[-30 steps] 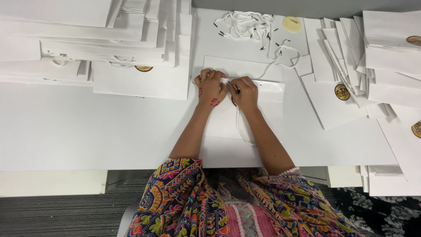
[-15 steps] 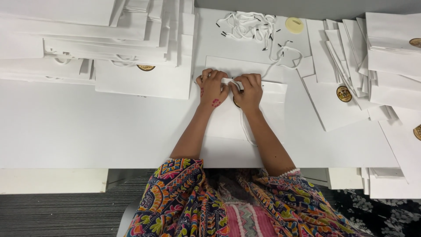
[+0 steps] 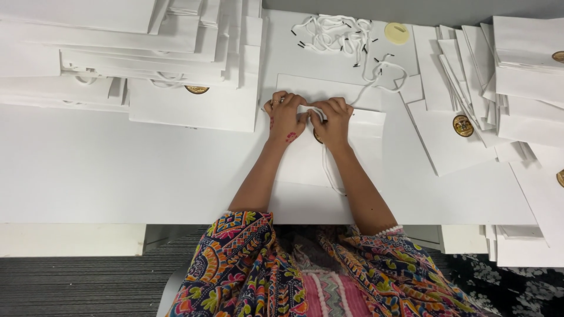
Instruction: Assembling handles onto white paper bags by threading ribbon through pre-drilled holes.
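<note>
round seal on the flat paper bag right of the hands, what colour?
Gold with a dark centre, on the white flat paper bag; round seal shows best in the head view.

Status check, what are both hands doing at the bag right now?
Left hand and right hand pinch white cord at top edge of flat white bag. Loose cords lie beyond. Nothing between.

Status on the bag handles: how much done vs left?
Done: the left stack of white bags already shows cord loops at its edges. In hand: left hand and right hand pinch a white cord at the top edge of the flat bag. Left: loose cords and the fanned bags on the right, apparently without handles; count unclear.
</note>
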